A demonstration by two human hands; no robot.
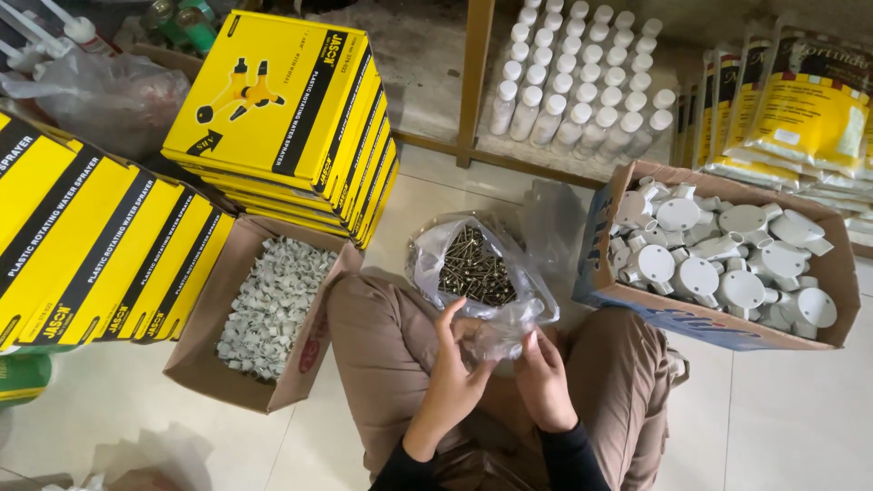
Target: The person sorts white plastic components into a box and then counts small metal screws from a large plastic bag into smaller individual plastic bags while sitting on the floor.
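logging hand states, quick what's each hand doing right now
Left hand: fingers partly curled, grip on the near edge of the clear plastic bag of nails.
Right hand: curled, touching the same bag's lower edge; firm grip cannot be told.

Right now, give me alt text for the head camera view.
Seated on a tiled floor, a person's left hand and right hand grip a clear plastic bag of screws. A cardboard box of white cable clips sits left, white round junction boxes right.
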